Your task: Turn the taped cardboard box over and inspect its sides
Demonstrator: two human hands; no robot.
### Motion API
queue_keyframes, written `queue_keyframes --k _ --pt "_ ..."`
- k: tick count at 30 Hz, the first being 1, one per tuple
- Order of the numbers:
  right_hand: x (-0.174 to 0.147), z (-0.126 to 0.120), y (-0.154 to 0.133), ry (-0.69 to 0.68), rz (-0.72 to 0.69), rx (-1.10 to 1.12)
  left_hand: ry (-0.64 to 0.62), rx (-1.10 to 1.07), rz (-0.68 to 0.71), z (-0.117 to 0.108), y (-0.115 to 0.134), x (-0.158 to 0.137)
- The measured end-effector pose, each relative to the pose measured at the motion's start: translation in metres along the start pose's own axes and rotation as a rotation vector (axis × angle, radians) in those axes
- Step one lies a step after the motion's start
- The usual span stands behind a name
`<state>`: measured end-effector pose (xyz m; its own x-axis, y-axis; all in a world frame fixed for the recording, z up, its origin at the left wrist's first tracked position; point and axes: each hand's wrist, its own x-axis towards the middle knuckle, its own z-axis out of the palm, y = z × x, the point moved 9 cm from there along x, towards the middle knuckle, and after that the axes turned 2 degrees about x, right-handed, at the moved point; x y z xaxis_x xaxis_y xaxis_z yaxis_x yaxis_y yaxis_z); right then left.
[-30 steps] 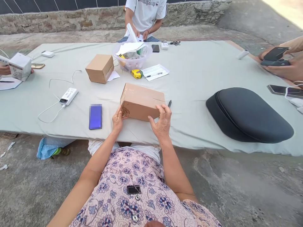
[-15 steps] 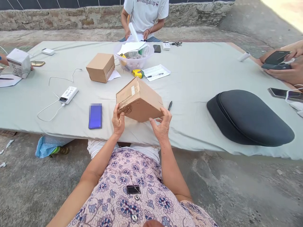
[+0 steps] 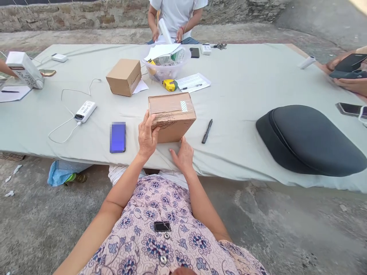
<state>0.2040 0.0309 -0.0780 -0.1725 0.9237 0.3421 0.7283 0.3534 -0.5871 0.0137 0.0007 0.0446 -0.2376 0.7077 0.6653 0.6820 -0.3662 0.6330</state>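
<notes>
Concrete ground (image 3: 272,217) fills the lower corners of the frame, and across the middle we have a long table (image 3: 235,84) covered in pale cloth. At upper centre we face a person in a white shirt (image 3: 177,17). A black padded cushion (image 3: 309,139) sits at the right. Our clear plastic tub (image 3: 169,72), at upper centre, holds papers and bottles. Just below the frame's centre we have the taped cardboard box (image 3: 172,110), tilted; we cannot tell whether it touches the cloth. Another carton (image 3: 122,78) stands at upper left of centre. Our left hand (image 3: 147,137) grips the box's left end, fingers curled over it. Our right hand (image 3: 185,154) is half open, thumb spread away, fingertips at the lower edge. Left of centre lies a blue phone (image 3: 117,137); above centre, a yellow tape measure (image 3: 170,85); right of centre, a black pen (image 3: 207,131).
</notes>
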Motion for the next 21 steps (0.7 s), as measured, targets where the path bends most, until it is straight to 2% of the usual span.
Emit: queue_keyframes --k 12,21 --pt "-0.003 0.004 -0.001 0.016 -0.018 -0.053 -0.019 -0.016 0.021 0.003 -0.014 0.002" --pt "-0.003 0.004 -0.003 -0.018 -0.014 -0.064 -0.068 -0.091 -0.021 0.006 -0.021 0.008"
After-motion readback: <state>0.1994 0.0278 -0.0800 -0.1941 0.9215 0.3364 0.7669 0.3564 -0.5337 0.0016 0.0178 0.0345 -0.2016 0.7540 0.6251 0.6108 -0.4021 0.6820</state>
